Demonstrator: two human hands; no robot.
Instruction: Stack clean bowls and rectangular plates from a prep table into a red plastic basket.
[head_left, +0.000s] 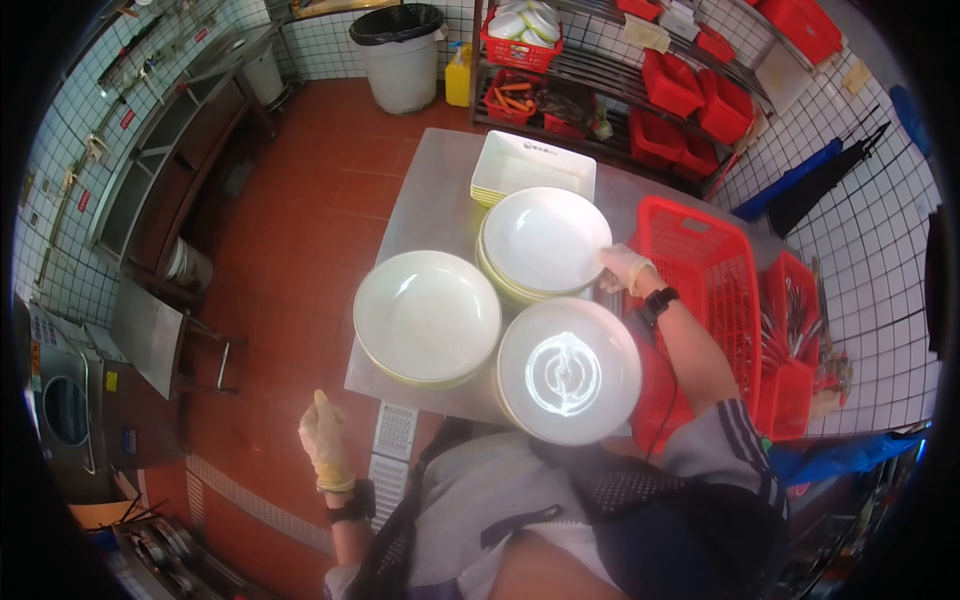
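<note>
My right hand (625, 268), in a thin pale glove, grips the right rim of the top white bowl (548, 238) on the back stack. Some of its fingers are hidden by the rim. My left hand (322, 432), gloved too, is held over the floor, left of the table's front corner; its fingers are partly extended and nothing shows in them. Two more stacks of wide round bowls, a left one (427, 315) and a front one (568, 372), stand close to the back stack. Light reflects off the front bowl.
Rectangular white dishes (535, 165) are stacked at the back of the steel table (425, 190). A red basket (695, 215) is beside my right arm, with utensils (795, 315) in another basket further right. Shelves with red bins (672, 85) and a bin (400, 65) stand behind.
</note>
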